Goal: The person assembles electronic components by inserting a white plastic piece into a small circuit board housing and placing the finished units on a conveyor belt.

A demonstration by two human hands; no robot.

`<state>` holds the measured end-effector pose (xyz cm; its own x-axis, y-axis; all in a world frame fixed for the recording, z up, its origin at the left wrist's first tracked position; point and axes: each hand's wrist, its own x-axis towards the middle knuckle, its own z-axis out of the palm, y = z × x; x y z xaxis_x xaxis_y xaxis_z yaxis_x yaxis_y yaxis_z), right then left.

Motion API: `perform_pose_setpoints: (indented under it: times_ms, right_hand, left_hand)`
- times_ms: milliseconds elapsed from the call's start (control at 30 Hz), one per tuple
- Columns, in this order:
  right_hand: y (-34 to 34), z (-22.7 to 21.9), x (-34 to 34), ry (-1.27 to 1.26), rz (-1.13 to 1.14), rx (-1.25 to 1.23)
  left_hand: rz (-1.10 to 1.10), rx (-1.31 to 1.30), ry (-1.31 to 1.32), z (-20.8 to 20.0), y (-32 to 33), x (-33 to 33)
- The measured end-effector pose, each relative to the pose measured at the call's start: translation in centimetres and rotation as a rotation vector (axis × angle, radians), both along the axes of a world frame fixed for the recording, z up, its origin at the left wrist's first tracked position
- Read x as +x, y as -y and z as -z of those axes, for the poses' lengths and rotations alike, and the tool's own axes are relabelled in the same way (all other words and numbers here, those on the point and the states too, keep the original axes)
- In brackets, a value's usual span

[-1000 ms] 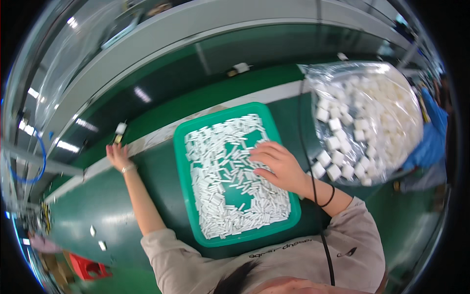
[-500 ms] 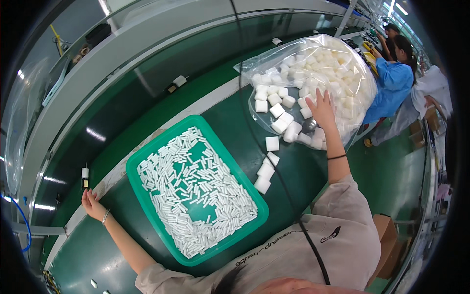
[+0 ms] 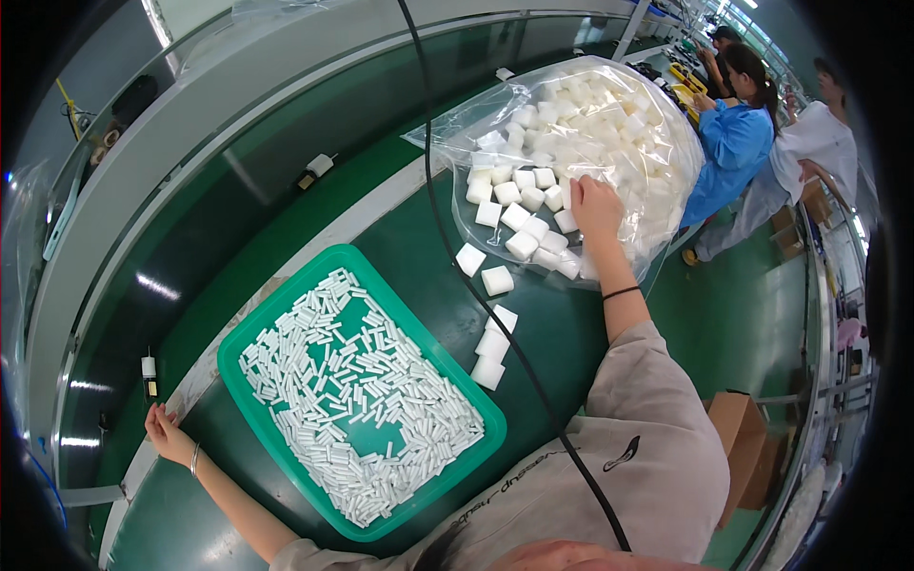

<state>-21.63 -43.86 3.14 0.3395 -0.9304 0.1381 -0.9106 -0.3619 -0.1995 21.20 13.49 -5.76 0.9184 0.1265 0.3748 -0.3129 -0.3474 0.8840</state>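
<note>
While the right hand (image 3: 597, 207) is at a clear, crinkled plastic bag (image 3: 652, 157), fingers curled beside its chunky white blocks (image 3: 522, 245), I cannot tell whether it grips one. The left hand (image 3: 169, 436), loosely extended and seemingly empty, is near a small white-and-black device (image 3: 149, 369). Between them, a green tray (image 3: 490, 436) with rounded corners holds slim white tubes (image 3: 419, 400), scattered thickly. More blocks sit loose on the smooth green table (image 3: 405, 228), between tray and bag.
</note>
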Motion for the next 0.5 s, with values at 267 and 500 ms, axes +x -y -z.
perform_pose_setpoints:
  times_ms: [267, 500]
  right_hand:
    - [7.5, 3.9, -3.6, 0.115, 0.345, -0.368]
    - [5.5, 3.1, -3.5, 0.5, -0.209, -0.234]
  left_hand:
    - [-0.034, -0.021, 0.022, -0.5, 0.2, 0.0]
    - [-0.041, 0.01, 0.03, -0.3, 0.1, 0.3]
